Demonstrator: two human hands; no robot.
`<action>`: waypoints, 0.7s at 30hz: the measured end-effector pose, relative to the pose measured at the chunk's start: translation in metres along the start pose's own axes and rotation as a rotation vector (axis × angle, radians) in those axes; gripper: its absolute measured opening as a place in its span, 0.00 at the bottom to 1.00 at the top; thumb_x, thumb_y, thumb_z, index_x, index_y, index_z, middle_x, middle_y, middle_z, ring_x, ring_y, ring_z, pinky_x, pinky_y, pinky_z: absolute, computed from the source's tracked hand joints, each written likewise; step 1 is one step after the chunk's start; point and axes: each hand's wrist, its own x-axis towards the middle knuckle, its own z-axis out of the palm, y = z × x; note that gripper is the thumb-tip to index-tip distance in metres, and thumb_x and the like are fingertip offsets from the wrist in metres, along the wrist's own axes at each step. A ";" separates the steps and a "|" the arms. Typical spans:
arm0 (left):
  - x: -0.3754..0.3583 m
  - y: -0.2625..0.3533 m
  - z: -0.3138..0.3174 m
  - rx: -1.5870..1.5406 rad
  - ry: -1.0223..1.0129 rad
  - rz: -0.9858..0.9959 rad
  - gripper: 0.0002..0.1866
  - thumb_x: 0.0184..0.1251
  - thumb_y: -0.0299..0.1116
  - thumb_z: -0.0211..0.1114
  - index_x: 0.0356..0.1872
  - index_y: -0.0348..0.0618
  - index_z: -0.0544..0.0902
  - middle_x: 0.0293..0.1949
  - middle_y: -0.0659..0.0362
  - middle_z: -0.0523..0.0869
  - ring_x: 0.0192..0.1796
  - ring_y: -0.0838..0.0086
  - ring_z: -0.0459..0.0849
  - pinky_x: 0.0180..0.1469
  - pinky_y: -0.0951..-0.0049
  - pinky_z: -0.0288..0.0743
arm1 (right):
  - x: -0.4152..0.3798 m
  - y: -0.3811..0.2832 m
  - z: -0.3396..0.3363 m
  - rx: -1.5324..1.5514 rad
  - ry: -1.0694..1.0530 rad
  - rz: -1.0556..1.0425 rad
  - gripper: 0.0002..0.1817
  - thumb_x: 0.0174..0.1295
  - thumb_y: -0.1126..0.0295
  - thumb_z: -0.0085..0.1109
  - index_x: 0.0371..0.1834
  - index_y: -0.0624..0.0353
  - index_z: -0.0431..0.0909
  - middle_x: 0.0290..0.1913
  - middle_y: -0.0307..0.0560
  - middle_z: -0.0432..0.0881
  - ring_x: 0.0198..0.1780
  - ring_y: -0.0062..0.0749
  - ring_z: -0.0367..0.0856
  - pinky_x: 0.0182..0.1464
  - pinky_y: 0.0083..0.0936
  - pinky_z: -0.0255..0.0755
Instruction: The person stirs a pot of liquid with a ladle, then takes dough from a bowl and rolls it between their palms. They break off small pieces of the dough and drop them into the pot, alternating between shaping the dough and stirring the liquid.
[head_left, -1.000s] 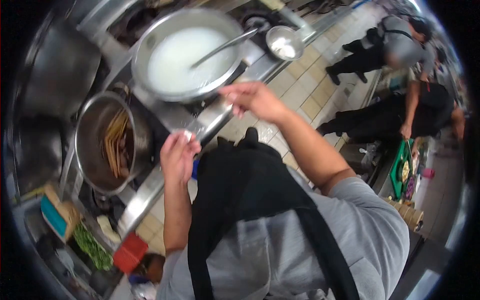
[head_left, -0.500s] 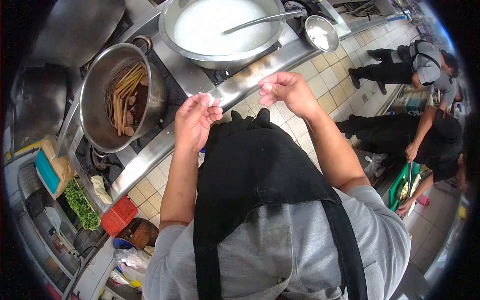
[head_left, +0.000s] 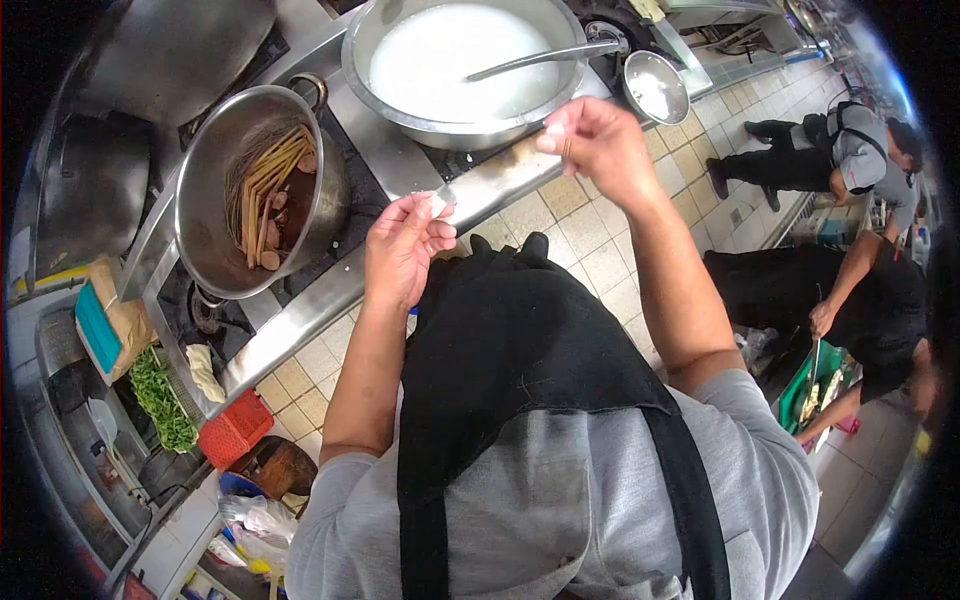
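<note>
My left hand (head_left: 398, 252) is closed in a pinch on a small white piece (head_left: 439, 204), in front of the stove edge. My right hand (head_left: 606, 155) is raised near the rim of a large metal basin (head_left: 398, 112), its thumb and fingers pinched together at a small white bit I cannot name. White liquid (head_left: 440, 55) fills much of the basin, and the metal handle (head_left: 550, 57) of a utensil leans out over its right side. Nearby stands a small metal bowl (head_left: 656, 86) with white contents.
A deep metal pot (head_left: 196, 200) with yellowish stalks (head_left: 268, 190) and dark liquid stands on the stove at left. Below are leafy greens (head_left: 165, 400) and a red basket (head_left: 235, 428). At right, one co-worker (head_left: 800, 290) handles food over a green container (head_left: 800, 375); another person (head_left: 800, 155) stands beyond.
My right hand has risen away from my left, toward the basin's rim. The left hand stays pinched on the white piece. The surroundings have shifted slightly rightward in view.
</note>
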 end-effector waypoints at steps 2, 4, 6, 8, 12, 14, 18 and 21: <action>-0.002 0.002 0.004 0.030 0.012 0.012 0.12 0.71 0.30 0.59 0.51 0.35 0.76 0.44 0.49 0.84 0.36 0.69 0.85 0.38 0.71 0.82 | 0.012 -0.002 -0.002 -0.054 0.003 -0.016 0.09 0.55 0.70 0.72 0.32 0.61 0.80 0.22 0.35 0.80 0.21 0.13 0.72 0.23 0.14 0.66; -0.003 0.003 0.004 0.056 -0.002 0.024 0.13 0.71 0.27 0.58 0.54 0.34 0.75 0.46 0.48 0.84 0.38 0.70 0.85 0.42 0.71 0.82 | 0.021 -0.015 -0.001 -0.227 0.073 -0.004 0.12 0.58 0.64 0.70 0.28 0.60 0.80 0.20 0.35 0.78 0.20 0.14 0.70 0.24 0.16 0.65; -0.004 0.001 0.003 0.050 0.002 0.031 0.14 0.71 0.27 0.58 0.54 0.33 0.75 0.46 0.48 0.84 0.39 0.70 0.85 0.42 0.71 0.82 | 0.033 -0.015 -0.003 -0.367 0.057 -0.042 0.15 0.59 0.59 0.68 0.29 0.61 0.82 0.19 0.38 0.78 0.21 0.16 0.70 0.25 0.20 0.65; -0.005 -0.002 0.001 0.045 0.006 0.035 0.14 0.71 0.26 0.58 0.54 0.33 0.75 0.46 0.48 0.84 0.39 0.70 0.85 0.43 0.71 0.82 | 0.047 -0.008 -0.003 -0.548 0.029 -0.152 0.16 0.60 0.57 0.67 0.35 0.62 0.84 0.19 0.40 0.78 0.23 0.20 0.72 0.28 0.24 0.68; -0.008 -0.003 0.003 0.055 0.063 0.046 0.13 0.70 0.26 0.59 0.52 0.32 0.76 0.44 0.50 0.84 0.40 0.70 0.85 0.44 0.70 0.82 | 0.054 -0.011 0.006 -0.616 -0.060 -0.105 0.17 0.60 0.62 0.65 0.50 0.56 0.83 0.30 0.49 0.86 0.28 0.29 0.82 0.37 0.28 0.76; -0.009 -0.001 0.006 0.048 0.084 0.056 0.12 0.69 0.26 0.60 0.51 0.33 0.77 0.43 0.51 0.84 0.39 0.70 0.86 0.44 0.70 0.82 | 0.048 -0.014 0.012 -0.649 -0.122 -0.124 0.18 0.60 0.63 0.65 0.53 0.55 0.82 0.35 0.52 0.86 0.31 0.31 0.84 0.40 0.28 0.77; -0.009 -0.001 0.008 0.026 0.094 0.045 0.11 0.69 0.25 0.60 0.49 0.32 0.77 0.40 0.51 0.85 0.37 0.70 0.86 0.41 0.71 0.83 | 0.015 0.002 0.043 -0.459 -0.420 -0.338 0.20 0.57 0.74 0.66 0.54 0.57 0.81 0.38 0.49 0.86 0.35 0.28 0.82 0.40 0.27 0.75; -0.007 0.001 0.014 0.036 0.048 0.035 0.10 0.68 0.24 0.60 0.48 0.32 0.77 0.39 0.51 0.85 0.36 0.71 0.86 0.40 0.72 0.83 | -0.003 -0.003 0.065 -0.451 -0.519 -0.473 0.20 0.50 0.79 0.66 0.49 0.54 0.83 0.32 0.49 0.83 0.36 0.37 0.84 0.40 0.30 0.76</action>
